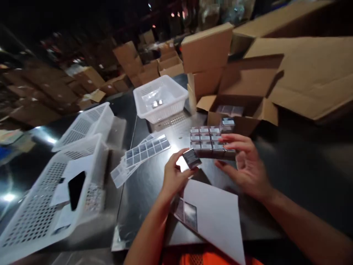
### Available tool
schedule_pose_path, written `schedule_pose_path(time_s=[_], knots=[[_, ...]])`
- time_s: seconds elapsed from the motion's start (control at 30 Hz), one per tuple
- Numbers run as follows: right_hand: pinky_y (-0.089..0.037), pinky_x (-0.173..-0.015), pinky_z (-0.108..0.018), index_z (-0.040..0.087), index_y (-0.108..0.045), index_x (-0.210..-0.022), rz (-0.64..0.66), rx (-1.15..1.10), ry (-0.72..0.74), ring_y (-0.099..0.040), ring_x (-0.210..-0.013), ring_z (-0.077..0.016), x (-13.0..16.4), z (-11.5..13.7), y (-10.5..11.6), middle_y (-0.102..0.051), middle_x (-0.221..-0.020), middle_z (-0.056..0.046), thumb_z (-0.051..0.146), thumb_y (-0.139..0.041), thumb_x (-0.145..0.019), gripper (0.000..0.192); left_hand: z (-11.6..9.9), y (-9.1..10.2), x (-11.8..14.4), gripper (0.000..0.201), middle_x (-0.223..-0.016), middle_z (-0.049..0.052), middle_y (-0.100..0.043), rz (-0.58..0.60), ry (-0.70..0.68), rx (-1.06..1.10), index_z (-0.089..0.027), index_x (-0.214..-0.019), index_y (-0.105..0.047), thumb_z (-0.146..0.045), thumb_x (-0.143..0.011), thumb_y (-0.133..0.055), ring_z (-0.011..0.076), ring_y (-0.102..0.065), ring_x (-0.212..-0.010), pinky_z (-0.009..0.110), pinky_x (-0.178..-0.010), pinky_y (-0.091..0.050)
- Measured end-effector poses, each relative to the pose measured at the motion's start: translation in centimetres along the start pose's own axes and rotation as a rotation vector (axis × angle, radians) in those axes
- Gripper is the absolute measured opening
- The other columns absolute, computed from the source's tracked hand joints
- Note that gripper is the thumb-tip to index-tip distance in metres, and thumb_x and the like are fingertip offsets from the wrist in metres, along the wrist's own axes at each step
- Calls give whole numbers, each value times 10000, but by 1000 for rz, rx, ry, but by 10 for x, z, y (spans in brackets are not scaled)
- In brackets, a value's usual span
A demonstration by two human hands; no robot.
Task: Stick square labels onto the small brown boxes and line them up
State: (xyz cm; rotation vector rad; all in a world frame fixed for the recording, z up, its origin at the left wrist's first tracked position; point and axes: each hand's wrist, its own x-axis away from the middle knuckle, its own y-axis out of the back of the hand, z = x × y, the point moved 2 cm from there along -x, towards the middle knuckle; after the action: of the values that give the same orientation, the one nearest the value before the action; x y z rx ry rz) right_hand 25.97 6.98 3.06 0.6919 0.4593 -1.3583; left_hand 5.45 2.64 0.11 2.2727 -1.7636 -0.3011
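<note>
My left hand (pixel 176 172) pinches a small square box (pixel 191 158) with a dark printed face, tilted above the table. My right hand (pixel 245 165) is open, thumb and fingers apart, with its fingertips beside rows of small clear boxes (pixel 204 137) bearing pale labels; whether they touch is hard to tell. One more small box (pixel 227 123) sits higher at the back right of those rows. Below my hands lies a white sheet (pixel 217 217), its folded corner showing dark square labels (pixel 190 215). Left of my left hand, sheets of silver-grey square labels (pixel 147 150) overlap.
An open cardboard box (pixel 242 119) with small boxes inside stands behind the rows. A white basket (pixel 162 99) holds a few shiny items. Perforated white baskets (pixel 41 206) stand at the left, one holding a phone (pixel 76 189) and papers. Large cartons (pixel 206 48) are stacked behind.
</note>
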Motion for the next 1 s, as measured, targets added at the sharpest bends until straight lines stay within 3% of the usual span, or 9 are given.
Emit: schedule_pose_path(time_s=[0.1,0.17,0.27,0.4,0.6,1.0], knots=[[-572,-873,-337,266,-641,-1005,-25,-340,-279,-676,-944,-175,-6,-2,1,-680,-991,-10,275,-737,-889,151,5,3,1,596,-1012,8,-709,50,-74,-67,-290,-1270,-683,-245,-692,-824,90,-539,-640,171,-475,-321],[-578,-809,-303,237,-665,-940,38,-481,-442,-681,-817,-149,-7,-3,-2,-691,-883,6,305,-763,-864,142,5,1,3,558,-1032,10,-711,78,-152,-118,-295,-1249,-694,-227,-707,-808,104,-570,-690,176,-501,-355],[-566,-776,-297,205,-687,-954,195,-543,-614,-669,-769,-145,-4,-2,-8,-685,-825,5,341,-813,-795,245,4,-2,8,530,-1030,12,-714,90,-260,-180,-277,-1216,-707,-195,-700,-796,94,-554,-675,181,-514,-376],[-552,-744,-313,218,-600,-1176,287,-507,-771,-663,-752,-164,0,-3,-10,-657,-732,44,327,-842,-719,528,3,-3,10,564,-996,-6,-710,122,-312,-200,-271,-1215,-702,-152,-670,-786,61,-488,-591,174,-476,-338],[-503,-605,-279,243,-480,-1203,297,-454,-872,-660,-696,-174,3,-5,-9,-677,-760,45,314,-841,-672,646,3,-1,9,553,-996,-1,-719,147,-371,-228,-265,-1224,-698,-160,-690,-792,69,-508,-614,179,-494,-343],[-556,-650,-296,244,-439,-1166,274,-454,-860,-668,-683,-164,5,-4,-12,-660,-736,60,297,-832,-683,625,4,0,12,570,-1018,-7,-721,160,-384,-238,-283,-1249,-679,-142,-709,-796,90,-556,-660,193,-539,-404]])
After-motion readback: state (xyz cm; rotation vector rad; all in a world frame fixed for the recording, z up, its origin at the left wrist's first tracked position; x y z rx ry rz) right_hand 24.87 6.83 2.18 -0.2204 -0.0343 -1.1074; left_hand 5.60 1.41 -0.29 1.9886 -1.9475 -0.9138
